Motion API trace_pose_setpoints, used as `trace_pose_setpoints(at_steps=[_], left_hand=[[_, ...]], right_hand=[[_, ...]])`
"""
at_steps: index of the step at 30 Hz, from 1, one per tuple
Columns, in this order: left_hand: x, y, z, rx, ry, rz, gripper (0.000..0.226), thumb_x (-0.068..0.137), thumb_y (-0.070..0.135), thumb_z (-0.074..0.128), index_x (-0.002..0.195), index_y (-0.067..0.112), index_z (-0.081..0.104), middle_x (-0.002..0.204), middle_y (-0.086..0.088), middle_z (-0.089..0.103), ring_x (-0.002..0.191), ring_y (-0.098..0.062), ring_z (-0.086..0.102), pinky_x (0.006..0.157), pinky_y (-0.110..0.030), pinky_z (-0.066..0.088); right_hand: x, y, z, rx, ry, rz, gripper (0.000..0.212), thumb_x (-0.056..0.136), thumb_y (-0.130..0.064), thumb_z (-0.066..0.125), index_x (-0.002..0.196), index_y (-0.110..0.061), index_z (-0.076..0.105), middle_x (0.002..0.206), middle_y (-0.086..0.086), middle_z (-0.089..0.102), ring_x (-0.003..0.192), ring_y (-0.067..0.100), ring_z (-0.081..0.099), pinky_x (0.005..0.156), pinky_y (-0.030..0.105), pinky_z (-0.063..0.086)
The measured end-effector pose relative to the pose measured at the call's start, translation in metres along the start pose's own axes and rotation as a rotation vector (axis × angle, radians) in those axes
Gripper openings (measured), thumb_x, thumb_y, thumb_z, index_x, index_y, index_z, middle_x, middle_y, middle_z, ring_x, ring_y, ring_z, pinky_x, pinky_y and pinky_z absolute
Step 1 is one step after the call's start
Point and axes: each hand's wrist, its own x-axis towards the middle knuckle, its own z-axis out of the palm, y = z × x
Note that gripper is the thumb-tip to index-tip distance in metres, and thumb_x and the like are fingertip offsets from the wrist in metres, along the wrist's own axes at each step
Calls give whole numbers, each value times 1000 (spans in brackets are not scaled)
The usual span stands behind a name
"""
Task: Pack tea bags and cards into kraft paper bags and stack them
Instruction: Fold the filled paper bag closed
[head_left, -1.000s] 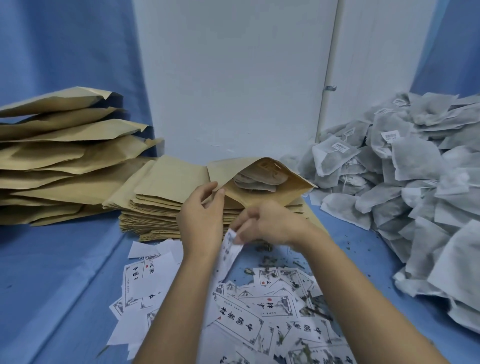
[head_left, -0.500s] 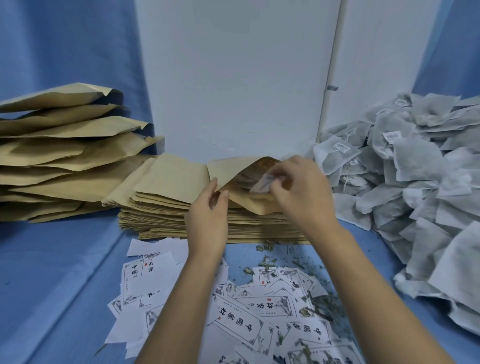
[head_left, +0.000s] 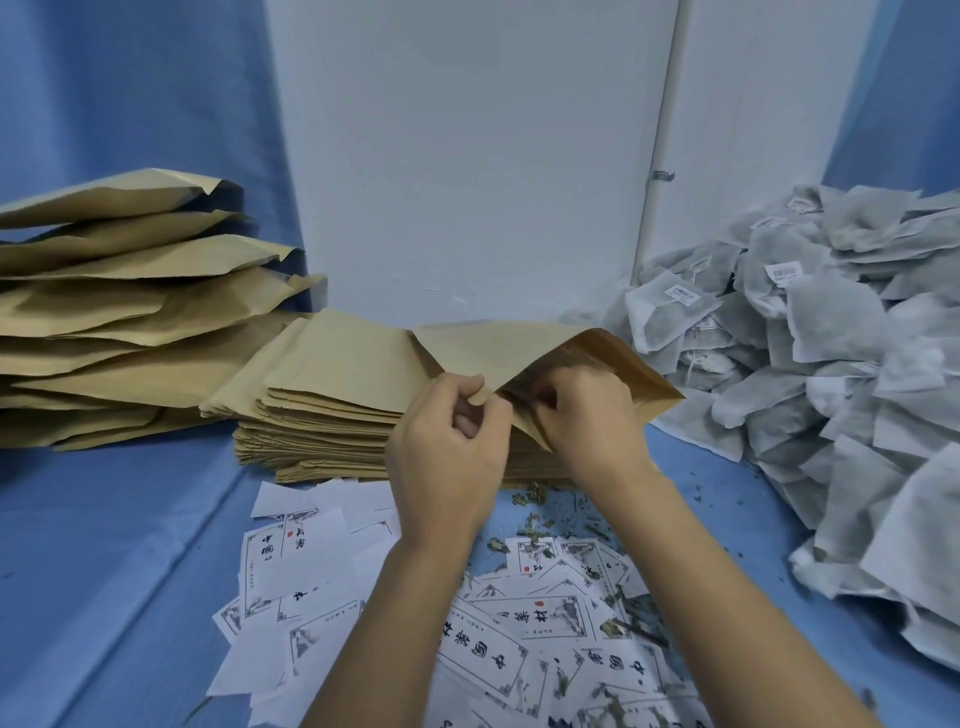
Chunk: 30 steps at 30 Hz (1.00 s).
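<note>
Tan-brown kraft paper bags (head_left: 337, 374) along the bench's far edge; the open bag (head_left: 493, 348) darker brown inside. White cards (head_left: 483, 660) at the near edge bear black characters, thin black borders, small red seals (head_left: 300, 531). Pale grey tea bags (head_left: 831, 322), white labels (head_left: 784, 271), right edge. Blue bench cloth (head_left: 104, 545)

kraft bag (head_left: 485, 347) flap pinched by left hand (head_left: 447, 460), right hand (head_left: 595, 423) curled at mouth

Fingertips of right hand (head_left: 592, 421) hidden inside kraft bag (head_left: 498, 348); bag's contents indistinct.

Cards (head_left: 480, 660): black brush characters "中国茶", red seal; tea bag labels (head_left: 784, 271) barcoded, illegible.
</note>
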Motion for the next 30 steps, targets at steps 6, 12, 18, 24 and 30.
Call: trace_pose_setpoints(at_steps=[6, 12, 18, 24, 30], left_hand=[[4, -2, 5, -46, -55, -150, 22, 88, 19, 62, 108, 13, 70, 80, 15, 62, 72, 8, 56, 65, -3, 41], [16, -5, 6, -388, -29, -575, 16, 92, 22, 59, 82, 15, 70, 78, 3, 69, 61, -1, 65, 62, -21, 54], [23, -13, 2, -580, -17, -925, 24, 80, 2, 71, 102, 7, 64, 63, -4, 64, 52, -11, 57, 47, -18, 46], [20, -7, 2, -578, -195, -1006, 17, 81, -1, 67, 67, 4, 59, 44, 1, 53, 35, -3, 45, 37, -12, 38], [19, -2, 6, -572, -361, -982, 28, 88, 10, 51, 60, 11, 48, 41, 4, 38, 36, -6, 28, 33, -15, 24]], right_hand=[[-2, 0, -1, 168, 1, 22, 21, 88, -9, 53, 91, -12, 74, 87, 3, 71, 84, 21, 62, 70, 30, 45], [-8, -27, -22, 891, -321, 152, 33, 77, -32, 45, 57, -13, 63, 46, 3, 55, 40, 14, 44, 44, 23, 36], [-17, -36, -1, 987, -839, 404, 60, 87, -72, 34, 64, -19, 51, 51, -4, 41, 42, 11, 33, 42, 19, 25], [-17, -43, 10, 1303, -278, 708, 24, 89, -24, 47, 66, -19, 41, 43, -6, 30, 35, 10, 23, 37, 16, 18], [-17, -46, 11, 1298, -250, 712, 32, 87, -21, 49, 57, -17, 39, 58, 8, 42, 42, 15, 37, 44, 21, 29]])
